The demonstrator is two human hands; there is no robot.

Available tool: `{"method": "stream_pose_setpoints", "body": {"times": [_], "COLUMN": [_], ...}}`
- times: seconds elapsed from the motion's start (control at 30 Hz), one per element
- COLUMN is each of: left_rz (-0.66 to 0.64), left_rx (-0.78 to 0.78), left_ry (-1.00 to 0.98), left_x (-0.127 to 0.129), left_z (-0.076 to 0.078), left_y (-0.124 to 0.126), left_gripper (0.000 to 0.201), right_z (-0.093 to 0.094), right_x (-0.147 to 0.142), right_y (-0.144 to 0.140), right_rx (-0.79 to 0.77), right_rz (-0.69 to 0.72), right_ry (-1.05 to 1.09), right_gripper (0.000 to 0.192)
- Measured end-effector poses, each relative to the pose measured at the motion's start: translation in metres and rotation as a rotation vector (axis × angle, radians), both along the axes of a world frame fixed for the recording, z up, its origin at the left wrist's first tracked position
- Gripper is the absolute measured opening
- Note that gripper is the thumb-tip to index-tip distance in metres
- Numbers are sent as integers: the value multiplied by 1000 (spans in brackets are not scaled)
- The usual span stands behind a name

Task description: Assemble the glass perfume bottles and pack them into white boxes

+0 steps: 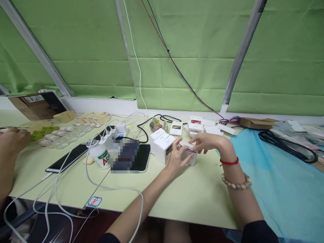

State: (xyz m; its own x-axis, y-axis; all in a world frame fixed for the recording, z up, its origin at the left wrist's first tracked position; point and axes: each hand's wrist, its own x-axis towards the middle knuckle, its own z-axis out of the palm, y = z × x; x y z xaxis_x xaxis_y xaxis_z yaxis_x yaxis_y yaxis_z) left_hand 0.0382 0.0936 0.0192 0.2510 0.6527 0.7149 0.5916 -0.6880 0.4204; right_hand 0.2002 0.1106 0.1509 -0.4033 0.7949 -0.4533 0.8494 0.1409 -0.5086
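Observation:
A small white box (191,160) stands on the table between my hands, its top edge partly hidden by my fingers. The thumb and fingers of my left hand (176,162) grip it from the left. From the right, my right hand (206,141) pinches at its top, where a lid or flap shows. Just left of the box is a row of closed white boxes (162,143), close beside my left fingers. Behind them lie a flat white carton with a dark picture (176,128) and a stack of white cartons (196,124), the top one with a red picture.
Left of the boxes lie a tablet (143,158), a white bottle (100,155), a power strip (108,138) and a phone (68,157). White cables loop over the front edge. Another person's hand (15,140) is at far left. Blue sheeting (275,175) covers the right side.

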Motion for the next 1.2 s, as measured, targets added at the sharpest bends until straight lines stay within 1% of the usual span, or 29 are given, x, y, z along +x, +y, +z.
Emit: {"method": "stream_pose_setpoints", "body": {"times": [0.1,0.2,0.3,0.43,0.5,0.57,0.63,0.83,0.9,1.03,1.13,1.2], "left_rz": [42,61,73,79,72,65,60,12,9,36,60,61], "left_rx": [-38,-30,-9,4,3,1,-2,-11,-28,-54,-45,2], "left_ry": [57,81,84,110,116,86,40,-56,-79,-58,-11,2], "left_x": [0,0,1,1,1,-1,-2,-2,-1,0,0,1], "left_z": [0,-1,-3,-3,-4,-4,-5,-5,-4,-2,-2,-2], "left_y": [-1,0,0,-1,-2,-1,0,3,3,0,-3,-5], "left_gripper": [21,20,20,19,22,30,34,22,21,21,24,29], "right_z": [-1,-1,-2,-6,-8,-9,-11,-14,-15,-13,-11,-12], "right_x": [-2,-3,-3,-2,-1,0,0,1,1,1,-2,-5], "right_y": [1,2,5,8,9,10,11,14,15,13,10,8], "right_rx": [-15,-14,-16,-27,-31,-34,-40,-45,-39,-23,5,-2], "right_rz": [0,-5,-23,-13,-26,-45,-49,-47,-43,-53,-76,-106], "right_ry": [-7,-13,-15,-21,-10,-1,4,8,5,-8,-59,-74], "right_gripper": [44,42,44,45,49,53,52,54,58,74,76,74]}}
